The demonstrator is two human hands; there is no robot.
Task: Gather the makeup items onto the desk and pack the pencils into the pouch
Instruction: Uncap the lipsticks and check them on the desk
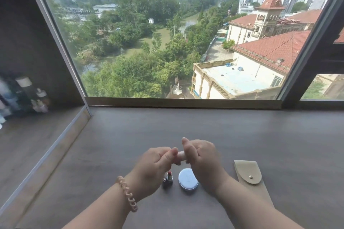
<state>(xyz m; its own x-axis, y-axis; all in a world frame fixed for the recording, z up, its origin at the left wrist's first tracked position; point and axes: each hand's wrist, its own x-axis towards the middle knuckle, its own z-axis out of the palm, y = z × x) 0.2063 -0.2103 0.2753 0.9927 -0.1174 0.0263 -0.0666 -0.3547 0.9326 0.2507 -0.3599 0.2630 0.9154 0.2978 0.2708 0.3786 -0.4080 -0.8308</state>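
Observation:
My left hand (155,165) and my right hand (200,158) meet above the dark desk (260,135), both closed on a small pale pink tube-like item (181,154) that is mostly hidden by the fingers. Below the hands an uncapped red lipstick (169,177) stands upright on the desk. Right beside it lies a round white compact (188,179), partly covered by my right wrist. A beige pouch (248,172) with a snap flap lies flat to the right of my right arm. No pencils are in view.
A recessed shelf at the left holds several blurred bottles (28,96). A metal-edged divider (61,141) separates it from the desk. A large window (176,42) runs along the desk's far edge.

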